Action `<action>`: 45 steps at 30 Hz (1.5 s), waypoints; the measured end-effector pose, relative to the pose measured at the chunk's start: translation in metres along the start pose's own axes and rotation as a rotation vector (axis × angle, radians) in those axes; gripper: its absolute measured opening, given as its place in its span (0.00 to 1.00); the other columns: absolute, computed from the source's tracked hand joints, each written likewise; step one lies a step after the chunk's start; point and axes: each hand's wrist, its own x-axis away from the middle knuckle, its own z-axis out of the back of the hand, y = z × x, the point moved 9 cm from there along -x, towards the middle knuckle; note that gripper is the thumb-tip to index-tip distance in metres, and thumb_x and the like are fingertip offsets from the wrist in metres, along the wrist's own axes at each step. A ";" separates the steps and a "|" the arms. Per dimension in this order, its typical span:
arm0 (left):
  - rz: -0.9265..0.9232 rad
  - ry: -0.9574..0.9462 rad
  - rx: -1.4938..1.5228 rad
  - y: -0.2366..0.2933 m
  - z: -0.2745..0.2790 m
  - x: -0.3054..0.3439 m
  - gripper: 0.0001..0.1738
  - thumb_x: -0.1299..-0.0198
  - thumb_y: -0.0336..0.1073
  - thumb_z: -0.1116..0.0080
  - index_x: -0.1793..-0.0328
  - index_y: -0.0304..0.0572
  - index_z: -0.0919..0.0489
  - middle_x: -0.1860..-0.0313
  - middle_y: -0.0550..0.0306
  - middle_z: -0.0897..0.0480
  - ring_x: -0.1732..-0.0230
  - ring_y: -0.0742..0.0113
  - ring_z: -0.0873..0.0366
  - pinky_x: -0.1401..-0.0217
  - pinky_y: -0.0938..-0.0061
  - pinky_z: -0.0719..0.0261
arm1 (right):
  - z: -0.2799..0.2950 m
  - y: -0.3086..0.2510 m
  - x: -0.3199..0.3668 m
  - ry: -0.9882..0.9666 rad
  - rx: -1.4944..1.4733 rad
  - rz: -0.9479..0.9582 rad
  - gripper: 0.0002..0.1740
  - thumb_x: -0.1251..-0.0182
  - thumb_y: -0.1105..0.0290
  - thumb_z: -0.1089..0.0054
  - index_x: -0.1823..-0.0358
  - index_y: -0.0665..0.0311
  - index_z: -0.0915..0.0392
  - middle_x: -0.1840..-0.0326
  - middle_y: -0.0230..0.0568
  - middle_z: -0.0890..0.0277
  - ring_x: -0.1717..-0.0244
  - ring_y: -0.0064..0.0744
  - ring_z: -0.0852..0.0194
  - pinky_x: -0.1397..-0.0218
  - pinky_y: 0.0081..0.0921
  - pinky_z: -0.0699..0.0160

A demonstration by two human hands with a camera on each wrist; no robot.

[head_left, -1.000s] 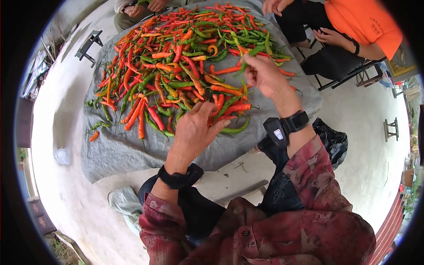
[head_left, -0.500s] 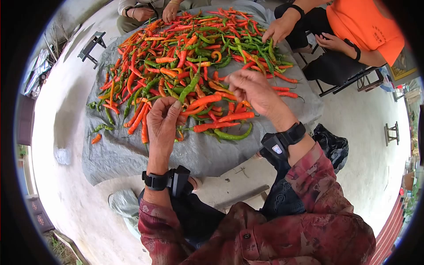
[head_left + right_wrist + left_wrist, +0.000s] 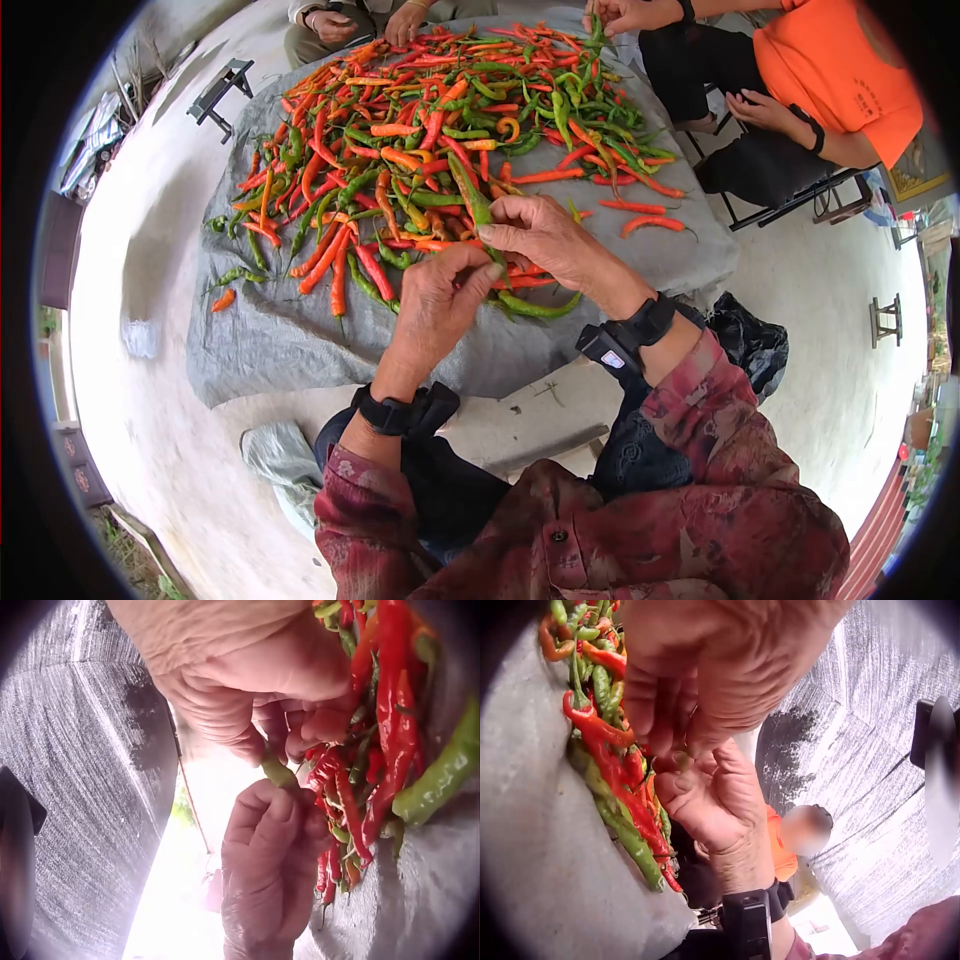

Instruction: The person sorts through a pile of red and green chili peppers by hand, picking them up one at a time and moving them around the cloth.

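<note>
A green pepper (image 3: 473, 198) is between my two hands, over the front part of the pepper heap. My right hand (image 3: 550, 243) pinches it between thumb and fingers. Just to the left and lower, my left hand (image 3: 438, 303) has thumb and fingertips closed at the pepper's lower end. The right wrist view shows a short green stretch of the pepper (image 3: 279, 774) between the fingertips of both hands. In the left wrist view the two sets of fingertips nearly meet, and most of the pepper is hidden.
Red, orange and green peppers (image 3: 395, 130) lie heaped on a grey sheet (image 3: 270, 345). Across it, another person's hands (image 3: 405, 22) are near the heap; at right sits a person in an orange shirt (image 3: 840, 80). A black bag (image 3: 750, 345) lies at lower right.
My right hand has come down to my left and now holds the green pepper. My left hand has moved right and lower. The orange-shirted person's hand has lifted from the heap.
</note>
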 end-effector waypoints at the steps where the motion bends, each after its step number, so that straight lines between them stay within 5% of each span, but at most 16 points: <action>1: 0.055 0.063 0.018 -0.008 0.007 0.000 0.09 0.40 0.34 0.38 0.60 0.36 0.22 0.75 0.66 0.24 0.73 0.81 0.29 0.71 0.84 0.30 | -0.002 -0.004 0.002 -0.016 0.081 0.028 0.17 0.38 0.59 0.38 0.67 0.69 0.24 0.76 0.29 0.31 0.76 0.20 0.37 0.71 0.22 0.36; 5: 0.140 0.279 0.384 -0.017 0.038 -0.005 0.11 0.36 0.37 0.42 0.61 0.34 0.23 0.75 0.68 0.25 0.75 0.84 0.34 0.74 0.86 0.35 | -0.023 -0.019 0.009 -0.157 0.369 0.198 0.15 0.41 0.63 0.40 0.68 0.70 0.25 0.78 0.33 0.32 0.75 0.21 0.38 0.69 0.26 0.36; 12: 0.117 0.411 0.507 -0.022 0.059 -0.001 0.10 0.34 0.38 0.44 0.59 0.38 0.23 0.77 0.69 0.28 0.77 0.83 0.35 0.75 0.87 0.37 | -0.003 -0.024 0.011 -0.240 0.416 0.075 0.16 0.39 0.61 0.41 0.66 0.70 0.24 0.77 0.33 0.30 0.75 0.21 0.35 0.69 0.22 0.34; 15: 0.089 0.412 0.476 -0.023 0.063 -0.002 0.08 0.33 0.34 0.47 0.58 0.36 0.24 0.76 0.68 0.28 0.76 0.83 0.36 0.74 0.87 0.37 | 0.056 -0.014 0.003 0.012 0.066 -0.099 0.15 0.37 0.60 0.42 0.63 0.67 0.24 0.74 0.33 0.27 0.74 0.20 0.31 0.71 0.18 0.32; 17: 0.085 0.417 0.458 -0.021 0.064 -0.001 0.08 0.33 0.34 0.46 0.58 0.36 0.24 0.76 0.67 0.28 0.76 0.84 0.35 0.73 0.87 0.36 | 0.103 -0.003 -0.004 0.328 -0.870 0.105 0.13 0.35 0.61 0.42 0.61 0.65 0.24 0.70 0.35 0.23 0.74 0.19 0.29 0.73 0.16 0.29; 18: 0.060 0.391 0.368 -0.016 0.061 -0.001 0.07 0.34 0.33 0.46 0.59 0.35 0.24 0.76 0.67 0.27 0.75 0.84 0.35 0.73 0.87 0.36 | 0.104 0.000 -0.005 0.327 -0.869 0.102 0.13 0.35 0.61 0.42 0.61 0.65 0.24 0.70 0.35 0.23 0.74 0.19 0.29 0.73 0.16 0.29; 22: 0.059 0.318 0.119 -0.012 0.051 -0.002 0.06 0.36 0.32 0.44 0.61 0.35 0.23 0.75 0.67 0.25 0.74 0.84 0.35 0.72 0.86 0.35 | 0.101 0.022 -0.003 0.497 -0.512 -0.087 0.18 0.34 0.58 0.41 0.54 0.66 0.24 0.66 0.34 0.24 0.70 0.17 0.30 0.70 0.16 0.31; 24: 0.075 0.318 0.115 -0.011 0.050 -0.003 0.06 0.36 0.32 0.43 0.61 0.35 0.23 0.75 0.67 0.25 0.74 0.84 0.35 0.72 0.86 0.35 | 0.042 -0.012 -0.002 0.128 0.082 0.087 0.16 0.40 0.59 0.34 0.60 0.64 0.24 0.65 0.39 0.21 0.70 0.27 0.24 0.67 0.26 0.24; 28: 0.018 0.440 0.196 -0.012 0.065 -0.002 0.06 0.36 0.31 0.43 0.60 0.35 0.23 0.74 0.67 0.25 0.73 0.83 0.34 0.71 0.85 0.34 | -0.007 -0.018 0.006 0.034 0.595 0.373 0.16 0.42 0.65 0.34 0.56 0.65 0.23 0.66 0.40 0.23 0.69 0.33 0.25 0.65 0.30 0.25; 30: 0.021 0.466 0.175 -0.015 0.072 -0.002 0.06 0.36 0.31 0.43 0.60 0.34 0.23 0.74 0.67 0.25 0.73 0.83 0.34 0.70 0.85 0.33 | -0.021 -0.026 0.013 0.120 1.056 0.553 0.17 0.44 0.67 0.35 0.54 0.64 0.23 0.64 0.44 0.23 0.66 0.44 0.24 0.61 0.34 0.25; 32: -0.022 0.471 0.143 -0.014 0.075 -0.002 0.09 0.33 0.35 0.47 0.57 0.36 0.23 0.73 0.66 0.24 0.74 0.82 0.32 0.70 0.85 0.32 | -0.018 -0.025 0.010 0.084 1.043 0.489 0.17 0.44 0.69 0.36 0.53 0.63 0.23 0.64 0.46 0.23 0.64 0.51 0.26 0.59 0.34 0.26; 35: -0.003 0.470 0.125 -0.018 0.078 -0.001 0.09 0.33 0.35 0.46 0.58 0.36 0.23 0.73 0.66 0.24 0.74 0.82 0.32 0.70 0.86 0.33 | 0.002 -0.031 0.003 0.026 0.787 0.445 0.15 0.45 0.65 0.35 0.60 0.68 0.23 0.70 0.42 0.23 0.66 0.42 0.24 0.61 0.34 0.26; 37: -0.005 0.466 0.125 -0.017 0.078 0.000 0.09 0.33 0.35 0.46 0.58 0.36 0.23 0.73 0.66 0.24 0.74 0.82 0.32 0.70 0.86 0.33 | 0.030 -0.012 -0.004 -0.015 0.363 0.114 0.15 0.41 0.63 0.36 0.58 0.67 0.23 0.71 0.34 0.23 0.71 0.30 0.26 0.65 0.28 0.26; 38: -0.009 0.458 0.127 -0.016 0.077 0.000 0.09 0.33 0.35 0.46 0.58 0.35 0.23 0.73 0.66 0.24 0.74 0.82 0.32 0.70 0.86 0.33 | 0.037 -0.013 -0.004 -0.015 0.365 0.114 0.15 0.41 0.63 0.36 0.58 0.67 0.23 0.71 0.34 0.23 0.71 0.30 0.26 0.65 0.28 0.26; 41: -0.008 0.422 0.097 -0.010 0.072 0.000 0.09 0.34 0.35 0.45 0.57 0.35 0.23 0.72 0.67 0.24 0.73 0.82 0.33 0.70 0.85 0.34 | 0.083 0.000 -0.007 0.231 -0.380 0.028 0.16 0.33 0.59 0.41 0.60 0.67 0.23 0.70 0.34 0.23 0.73 0.18 0.30 0.69 0.17 0.29; 45: 0.002 0.412 0.021 -0.006 0.065 -0.002 0.09 0.34 0.35 0.45 0.57 0.35 0.23 0.71 0.67 0.24 0.73 0.83 0.34 0.70 0.85 0.34 | 0.107 0.015 -0.004 0.491 -0.733 -0.009 0.19 0.34 0.59 0.41 0.50 0.67 0.24 0.69 0.34 0.24 0.71 0.18 0.30 0.66 0.16 0.28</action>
